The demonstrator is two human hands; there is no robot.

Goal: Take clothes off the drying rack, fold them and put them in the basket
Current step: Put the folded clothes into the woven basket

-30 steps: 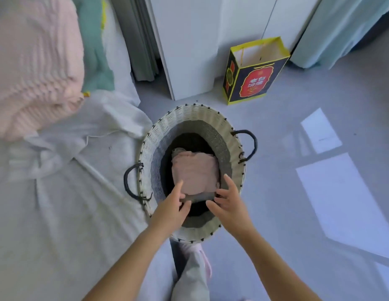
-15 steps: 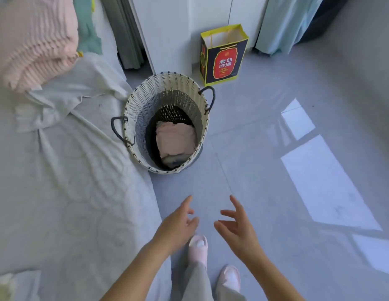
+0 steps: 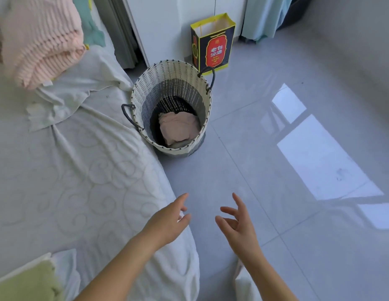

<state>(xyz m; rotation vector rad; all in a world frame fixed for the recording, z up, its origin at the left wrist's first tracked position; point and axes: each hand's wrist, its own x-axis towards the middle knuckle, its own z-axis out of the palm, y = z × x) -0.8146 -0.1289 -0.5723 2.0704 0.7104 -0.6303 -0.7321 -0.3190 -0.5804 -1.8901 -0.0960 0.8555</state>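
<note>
Both hands empty, held out over the floor [image 3: 276, 170] near the bed's [image 3: 80, 170] edge. Left hand [image 3: 167, 222]: fingers loosely extended. Right hand [image 3: 238, 227]: fingers spread, relaxed. Woven basket [image 3: 145, 88] stands on the floor against the bed's side; pink folded garment [image 3: 178, 129] lies at its bottom, possibly atop another piece. Gift bag [image 3: 213, 46] behind the basket.

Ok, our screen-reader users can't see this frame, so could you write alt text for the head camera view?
A person's left hand and right hand, both open and empty, hover where a bed meets a grey tiled floor. Ahead stands a woven basket holding a folded pink garment, with a yellow-and-black gift bag behind it.
</note>
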